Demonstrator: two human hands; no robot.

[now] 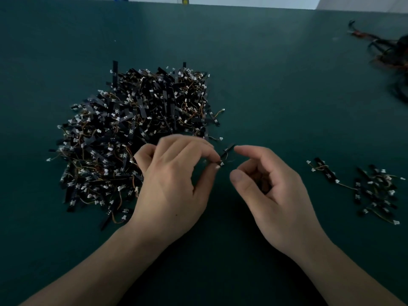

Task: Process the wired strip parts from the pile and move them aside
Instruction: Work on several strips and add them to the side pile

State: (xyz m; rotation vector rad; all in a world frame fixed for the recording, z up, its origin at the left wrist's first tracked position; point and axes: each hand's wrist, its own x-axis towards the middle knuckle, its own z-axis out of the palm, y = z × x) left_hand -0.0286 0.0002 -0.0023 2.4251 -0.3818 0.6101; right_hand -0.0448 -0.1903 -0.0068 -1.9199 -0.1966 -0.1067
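Note:
A large pile (pixel 136 133) of black strip parts with thin orange wires and white connectors lies on the green table, left of centre. My left hand (pixel 174 184) pinches one black strip part (pixel 227 151) by its lower end, just right of the pile's edge. My right hand (pixel 271 191) hovers beside it, forefinger and thumb curled apart, not touching the strip; something dark and orange seems tucked in its palm, unclear. A smaller group (pixel 373 188) of the same parts lies at the right.
The dark green table surface (pixel 276 85) spreads all round. A blurred tangle of black and red-orange wires (pixel 388 54) lies at the far right corner. The table's far edge (pixel 220 5) runs along the top, with a pale floor beyond.

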